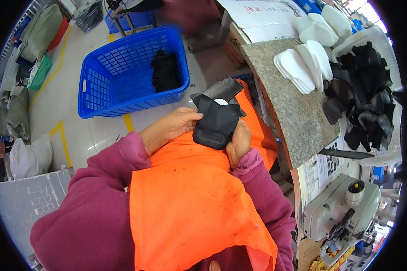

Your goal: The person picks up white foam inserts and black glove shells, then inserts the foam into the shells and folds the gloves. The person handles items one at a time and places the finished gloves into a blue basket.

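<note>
Over my lap, covered by an orange cloth (185, 207), I hold a black fabric piece (218, 119) in both hands. It has a rounded lower end with a stitched-looking oval band, and pointed corners at the top. My left hand (180, 123) pinches its left edge between thumb and fingers. At the right edge, my right hand (239, 141) grips it, with some fingers hidden behind. A small white rounded part (221, 102) shows at the upper edge of the piece. Just beyond lies a dark, flat, strip-like object (226, 89), partly covered by the fabric.
A blue plastic basket (108, 107) with a black pile (166, 70) stands ahead on the floor. To the right, a speckled countertop (287, 122) carries stacked white pads (295, 70). Beside it, a white crate (391, 49) holds black pieces. A pale sewing machine (321, 217) sits at lower right.
</note>
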